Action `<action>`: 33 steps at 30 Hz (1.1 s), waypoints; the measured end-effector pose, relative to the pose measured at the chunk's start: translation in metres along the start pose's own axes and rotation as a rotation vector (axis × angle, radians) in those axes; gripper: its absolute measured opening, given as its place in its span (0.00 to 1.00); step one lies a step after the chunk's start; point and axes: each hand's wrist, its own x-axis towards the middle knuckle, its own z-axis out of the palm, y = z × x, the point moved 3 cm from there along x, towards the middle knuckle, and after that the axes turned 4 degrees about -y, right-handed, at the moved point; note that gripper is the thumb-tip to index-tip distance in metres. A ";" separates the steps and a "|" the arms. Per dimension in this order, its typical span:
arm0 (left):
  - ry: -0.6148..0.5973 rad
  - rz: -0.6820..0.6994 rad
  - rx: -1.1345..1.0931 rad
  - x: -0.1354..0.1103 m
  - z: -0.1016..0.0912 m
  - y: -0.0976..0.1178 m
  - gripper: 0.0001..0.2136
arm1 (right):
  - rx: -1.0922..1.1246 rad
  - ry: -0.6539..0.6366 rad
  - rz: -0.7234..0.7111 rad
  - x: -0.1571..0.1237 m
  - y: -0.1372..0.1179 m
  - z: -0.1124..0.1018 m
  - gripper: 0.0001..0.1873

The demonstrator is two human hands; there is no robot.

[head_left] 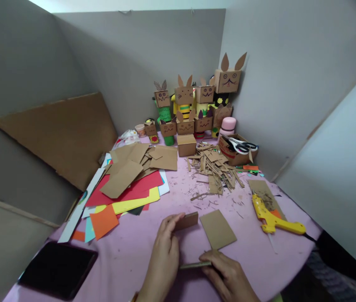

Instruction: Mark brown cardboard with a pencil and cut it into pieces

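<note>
My left hand (164,247) grips a small cardboard piece (188,221) that stands on edge, with the fingertips at its left end. My right hand (225,270) pinches a second cardboard piece (194,265), seen nearly edge-on, between thumb and fingers. The left end of that piece reaches the side of my left hand; whether they touch I cannot tell. Just beyond my right hand a flat cardboard rectangle (218,229) lies on the pink tablecloth (118,268). To the right rests a yellow glue gun (274,218), its nozzle over a cardboard strip (261,188).
Cardboard sheets (123,178) and coloured paper (104,222) lie at the left, near a black tablet (58,270). Cardboard scraps (215,163) are heaped farther back. Scissors (241,146) rest in a box (233,157). Several cardboard animal figures (184,95) stand at the back beside a closed box (186,145).
</note>
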 end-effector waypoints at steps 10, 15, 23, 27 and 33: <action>0.013 -0.023 0.009 -0.001 -0.001 0.002 0.23 | -0.526 0.171 0.562 0.013 0.031 -0.057 0.23; 0.015 -0.025 0.008 -0.002 -0.001 0.003 0.23 | -0.426 0.135 0.586 0.024 0.028 -0.058 0.12; 0.001 -0.006 -0.001 -0.002 0.000 0.001 0.22 | -0.188 -0.006 0.474 0.030 -0.005 -0.033 0.25; 0.013 -0.003 -0.023 -0.002 -0.001 0.004 0.22 | -0.206 0.032 0.365 0.034 -0.016 -0.028 0.27; 0.017 -0.019 -0.037 -0.002 -0.001 0.005 0.22 | -0.280 0.099 0.327 0.023 -0.007 -0.031 0.30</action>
